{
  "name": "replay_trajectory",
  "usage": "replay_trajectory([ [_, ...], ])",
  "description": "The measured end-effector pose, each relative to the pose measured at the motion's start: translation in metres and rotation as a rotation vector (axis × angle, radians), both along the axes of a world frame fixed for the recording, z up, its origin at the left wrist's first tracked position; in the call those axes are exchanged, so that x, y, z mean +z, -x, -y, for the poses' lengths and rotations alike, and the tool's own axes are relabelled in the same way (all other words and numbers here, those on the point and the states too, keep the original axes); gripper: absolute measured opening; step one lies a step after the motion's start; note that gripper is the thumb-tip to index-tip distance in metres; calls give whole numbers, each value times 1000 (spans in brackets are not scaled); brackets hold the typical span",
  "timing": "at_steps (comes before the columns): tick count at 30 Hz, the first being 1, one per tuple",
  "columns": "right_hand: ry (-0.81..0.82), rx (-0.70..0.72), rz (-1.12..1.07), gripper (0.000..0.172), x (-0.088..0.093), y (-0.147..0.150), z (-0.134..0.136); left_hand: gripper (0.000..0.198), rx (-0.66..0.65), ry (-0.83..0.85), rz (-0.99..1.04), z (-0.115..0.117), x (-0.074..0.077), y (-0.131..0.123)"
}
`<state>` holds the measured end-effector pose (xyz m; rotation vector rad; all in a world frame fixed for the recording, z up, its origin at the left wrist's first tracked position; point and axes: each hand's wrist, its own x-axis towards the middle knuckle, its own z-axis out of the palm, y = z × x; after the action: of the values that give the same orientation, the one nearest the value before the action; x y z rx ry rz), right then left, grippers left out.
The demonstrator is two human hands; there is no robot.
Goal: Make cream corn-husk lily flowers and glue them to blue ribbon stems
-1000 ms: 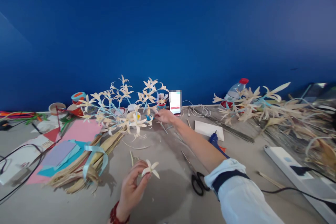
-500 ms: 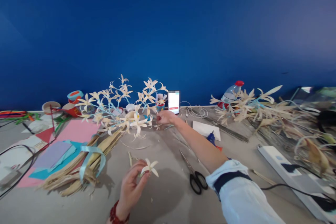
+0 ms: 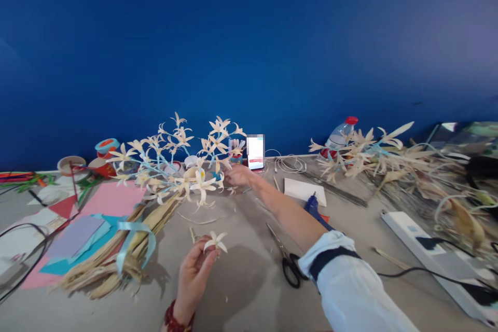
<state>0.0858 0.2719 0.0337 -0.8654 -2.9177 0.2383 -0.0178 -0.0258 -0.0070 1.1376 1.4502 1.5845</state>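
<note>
Near the front middle of the table, my left hand (image 3: 195, 268) is closed, thumb and fingers pinching a small cream flower (image 3: 216, 241) with pointed petals. My right hand (image 3: 235, 175) is stretched far forward across the table, beside the upright phone (image 3: 256, 151). Its fingertips lie by the edge of a spray of cream flowers (image 3: 202, 184) on pale blue stems and are partly hidden there, so I cannot make out their grip. Under my right forearm lie black-handled scissors (image 3: 291, 268) and a blue glue gun (image 3: 312, 204).
On the left lie a ribbon-tied bundle of dried husks (image 3: 107, 259) and coloured paper (image 3: 116, 198). A second flower spray (image 3: 360, 154), a bottle (image 3: 339, 135) and a white power strip (image 3: 424, 249) occupy the right. A coiled white cable (image 3: 293, 164) sits by the phone.
My right hand has shifted slightly left, toward the flower spray, and its fingers are now more hidden. My left hand still holds the flower, turned a little. The view has shifted slightly.
</note>
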Motion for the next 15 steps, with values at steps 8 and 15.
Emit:
replay_trajectory([
  [8,0,34,-34,30,2,-7,-2,17,30,-2,42,1,-1,1],
  [15,5,45,-49,30,9,-20,6,10,-21,-41,23,-1,-2,-2],
])
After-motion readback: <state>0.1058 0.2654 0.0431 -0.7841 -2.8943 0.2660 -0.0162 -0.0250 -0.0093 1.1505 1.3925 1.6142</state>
